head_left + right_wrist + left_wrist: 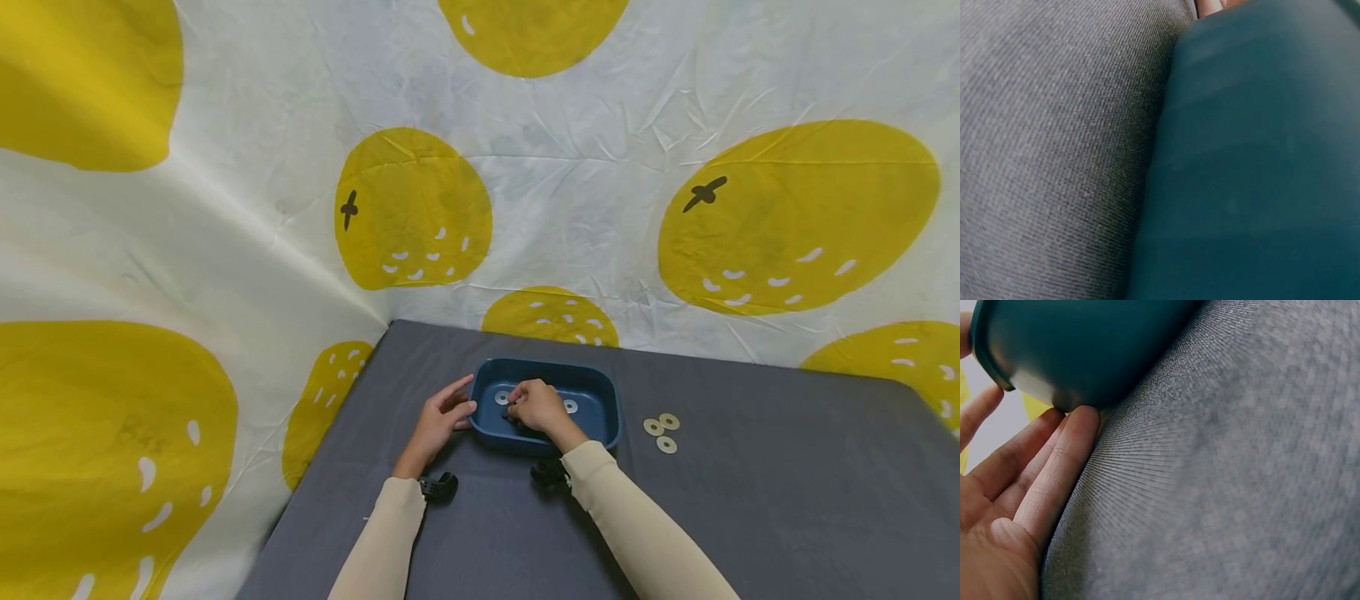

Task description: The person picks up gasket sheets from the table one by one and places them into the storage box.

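Observation:
A blue rectangular tub [611, 400] sits on the grey cloth. At its left end is my left hand [437, 425], fingers extended, with fingertips touching the outer wall and rim; the left wrist view shows those straight fingers [1054, 469] against the tub's side. My right hand [542, 408] reaches inside the tub, fingers bent down toward its floor, pinching a small dark piece [512, 413] that is mostly hidden. Two pale flat washers lie in the tub, one washer [502, 398] left of this hand and another washer [571, 406] to its right. The right wrist view shows mainly the tub's outer wall [1254, 156].
Three more washers [666, 445] lie grouped on the grey cloth [750, 483] right of the tub. A white curtain [570, 208] with yellow fruit prints hangs behind and along the left side. Dark wrist devices [438, 487] sit under both wrists.

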`<action>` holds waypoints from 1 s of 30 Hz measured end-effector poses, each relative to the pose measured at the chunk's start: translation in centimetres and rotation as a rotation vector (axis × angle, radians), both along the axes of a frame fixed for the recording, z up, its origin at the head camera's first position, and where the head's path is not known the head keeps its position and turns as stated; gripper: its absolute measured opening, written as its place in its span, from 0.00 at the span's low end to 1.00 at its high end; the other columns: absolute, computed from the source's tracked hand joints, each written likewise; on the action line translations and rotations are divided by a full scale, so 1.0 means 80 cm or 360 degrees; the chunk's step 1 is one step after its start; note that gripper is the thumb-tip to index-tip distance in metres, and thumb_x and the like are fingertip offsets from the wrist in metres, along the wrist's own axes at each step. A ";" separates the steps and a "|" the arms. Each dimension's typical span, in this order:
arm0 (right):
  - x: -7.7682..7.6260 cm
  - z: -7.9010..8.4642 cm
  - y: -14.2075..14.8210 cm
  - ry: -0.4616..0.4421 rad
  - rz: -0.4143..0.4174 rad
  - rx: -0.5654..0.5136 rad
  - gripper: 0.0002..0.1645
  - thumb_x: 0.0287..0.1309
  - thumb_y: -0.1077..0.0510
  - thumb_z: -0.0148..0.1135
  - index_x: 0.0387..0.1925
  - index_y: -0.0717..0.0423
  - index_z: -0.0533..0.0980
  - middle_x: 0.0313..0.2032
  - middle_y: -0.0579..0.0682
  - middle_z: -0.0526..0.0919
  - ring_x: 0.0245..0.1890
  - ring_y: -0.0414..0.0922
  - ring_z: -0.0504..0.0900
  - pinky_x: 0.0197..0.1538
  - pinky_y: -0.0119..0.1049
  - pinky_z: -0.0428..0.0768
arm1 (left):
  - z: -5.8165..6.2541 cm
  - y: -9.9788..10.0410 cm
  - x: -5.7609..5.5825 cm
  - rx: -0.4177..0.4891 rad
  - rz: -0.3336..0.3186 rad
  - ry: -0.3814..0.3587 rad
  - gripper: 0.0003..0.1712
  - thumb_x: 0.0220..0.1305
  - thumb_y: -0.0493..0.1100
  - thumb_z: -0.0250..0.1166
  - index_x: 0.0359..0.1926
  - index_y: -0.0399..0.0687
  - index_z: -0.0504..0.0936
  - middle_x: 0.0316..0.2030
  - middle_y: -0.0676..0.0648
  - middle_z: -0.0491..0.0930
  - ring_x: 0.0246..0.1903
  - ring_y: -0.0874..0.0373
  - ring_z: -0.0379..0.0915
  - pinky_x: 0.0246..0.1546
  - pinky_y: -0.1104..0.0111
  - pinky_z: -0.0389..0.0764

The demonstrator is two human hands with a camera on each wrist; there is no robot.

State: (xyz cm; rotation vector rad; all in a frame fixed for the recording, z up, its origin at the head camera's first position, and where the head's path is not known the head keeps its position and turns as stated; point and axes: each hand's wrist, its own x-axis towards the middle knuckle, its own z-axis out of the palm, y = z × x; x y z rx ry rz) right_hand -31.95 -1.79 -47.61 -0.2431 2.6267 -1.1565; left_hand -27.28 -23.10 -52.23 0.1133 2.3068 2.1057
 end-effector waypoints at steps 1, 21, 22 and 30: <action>0.000 -0.001 0.000 -0.0001 -0.0005 0.0004 0.05 0.59 0.61 0.72 0.37 0.57 0.84 0.24 0.47 0.87 0.21 0.43 0.85 0.37 0.40 0.83 | 0.000 0.000 0.000 -0.0003 0.0002 -0.0004 0.31 0.71 0.49 0.67 0.72 0.60 0.73 0.63 0.37 0.78 0.56 0.49 0.81 0.47 0.63 0.88; 0.001 -0.002 0.000 0.0072 0.0014 0.0010 0.04 0.61 0.61 0.69 0.36 0.58 0.85 0.21 0.48 0.84 0.20 0.41 0.81 0.34 0.36 0.78 | -0.003 0.001 0.000 -0.0040 0.0037 0.0011 0.29 0.71 0.47 0.67 0.71 0.62 0.74 0.63 0.39 0.79 0.55 0.51 0.81 0.48 0.61 0.88; 0.002 -0.002 0.000 0.0086 0.0002 -0.0017 0.04 0.61 0.61 0.68 0.36 0.58 0.85 0.21 0.48 0.84 0.20 0.41 0.81 0.33 0.35 0.77 | -0.004 0.002 0.000 -0.0041 0.0041 0.0010 0.29 0.71 0.46 0.67 0.71 0.62 0.74 0.63 0.39 0.79 0.55 0.51 0.81 0.48 0.61 0.88; 0.002 0.004 0.006 0.0215 -0.0056 -0.0413 0.10 0.67 0.61 0.64 0.44 0.63 0.83 0.28 0.54 0.87 0.24 0.48 0.82 0.29 0.34 0.79 | -0.003 0.002 -0.001 -0.0024 0.0044 0.0011 0.29 0.71 0.46 0.66 0.71 0.64 0.75 0.62 0.39 0.79 0.55 0.50 0.81 0.48 0.60 0.88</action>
